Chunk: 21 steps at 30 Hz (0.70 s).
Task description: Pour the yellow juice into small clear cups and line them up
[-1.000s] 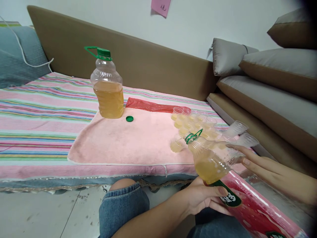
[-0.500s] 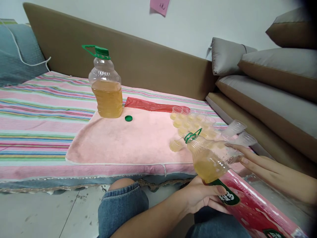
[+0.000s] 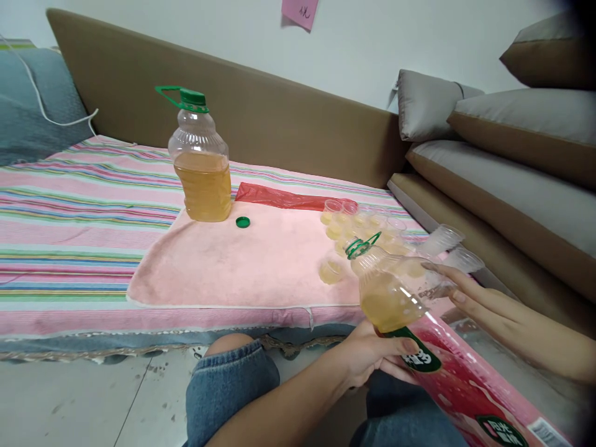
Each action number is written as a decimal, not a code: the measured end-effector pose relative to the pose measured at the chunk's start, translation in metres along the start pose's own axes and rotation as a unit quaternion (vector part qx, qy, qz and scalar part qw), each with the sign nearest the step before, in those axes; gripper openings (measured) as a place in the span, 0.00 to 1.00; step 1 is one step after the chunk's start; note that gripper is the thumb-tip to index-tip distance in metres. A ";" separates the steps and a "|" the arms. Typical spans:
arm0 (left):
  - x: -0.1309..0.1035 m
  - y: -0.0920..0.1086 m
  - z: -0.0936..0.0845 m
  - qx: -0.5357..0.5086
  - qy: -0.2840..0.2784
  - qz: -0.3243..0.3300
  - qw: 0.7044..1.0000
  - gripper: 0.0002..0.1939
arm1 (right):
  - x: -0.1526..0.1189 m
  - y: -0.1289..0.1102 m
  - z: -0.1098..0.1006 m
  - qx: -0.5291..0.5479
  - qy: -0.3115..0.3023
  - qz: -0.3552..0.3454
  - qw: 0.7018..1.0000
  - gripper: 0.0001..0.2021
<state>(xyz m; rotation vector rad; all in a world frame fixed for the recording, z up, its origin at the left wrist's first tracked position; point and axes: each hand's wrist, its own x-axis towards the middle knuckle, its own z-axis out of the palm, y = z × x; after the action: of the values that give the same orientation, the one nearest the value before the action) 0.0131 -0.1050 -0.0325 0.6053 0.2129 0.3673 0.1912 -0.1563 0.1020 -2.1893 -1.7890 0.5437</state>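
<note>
A: Item one, the person's own left hand [image 3: 365, 351]?

B: Fingers closed under the tilted bottle [image 3: 386, 304], thumb over its red label [image 3: 447, 360].

A: Item two, right hand [image 3: 496, 310]?

B: Fingers open, nearly straight, laid against the same bottle's upper side.

A: Position of that bottle?

B: Held slantwise above the bed's near edge, uncapped neck toward the near cup [image 3: 330, 272], which stands on the pink towel [image 3: 233, 267].

A: Recent alteration?

B: Neck and body raised slightly since half a second ago; near cup unmoved. The mouth now sits a little higher beside that cup, pale liquid in both. Whether any is running out is too faint to tell.

A: Remaining stock?

B: Grouped cups [image 3: 357, 226] behind, with pale liquid; clear cup stacks [image 3: 442, 241], lying tilted; one loose green cap [image 3: 243, 222]; one capped bottle [image 3: 205, 186], upright, part full.
</note>
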 end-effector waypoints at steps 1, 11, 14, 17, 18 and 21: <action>-0.001 0.002 0.000 0.008 0.000 0.002 1.000 0.38 | -0.001 -0.002 0.000 0.016 -0.016 0.007 1.000 0.35; -0.009 0.020 0.002 0.100 0.000 0.056 0.993 0.38 | -0.009 0.001 0.016 0.214 0.023 -0.025 0.976 0.40; -0.014 0.032 0.002 0.145 -0.056 0.107 0.982 0.35 | -0.014 -0.003 0.023 0.330 -0.013 -0.046 0.943 0.47; -0.023 0.044 -0.001 0.198 -0.081 0.103 0.971 0.33 | -0.020 -0.010 0.033 0.403 -0.042 -0.047 0.913 0.50; -0.027 0.048 -0.002 0.217 -0.081 0.104 0.967 0.32 | -0.022 -0.011 0.037 0.416 -0.047 -0.049 0.907 0.50; -0.041 0.060 -0.006 0.280 -0.080 0.125 0.948 0.33 | -0.021 -0.011 0.053 0.426 -0.025 -0.089 0.900 0.49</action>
<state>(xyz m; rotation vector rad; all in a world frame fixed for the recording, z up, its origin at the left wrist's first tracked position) -0.0427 -0.0723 0.0014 1.2263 0.0813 0.5051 0.1546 -0.1766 0.0614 -1.3980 -1.3531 1.0885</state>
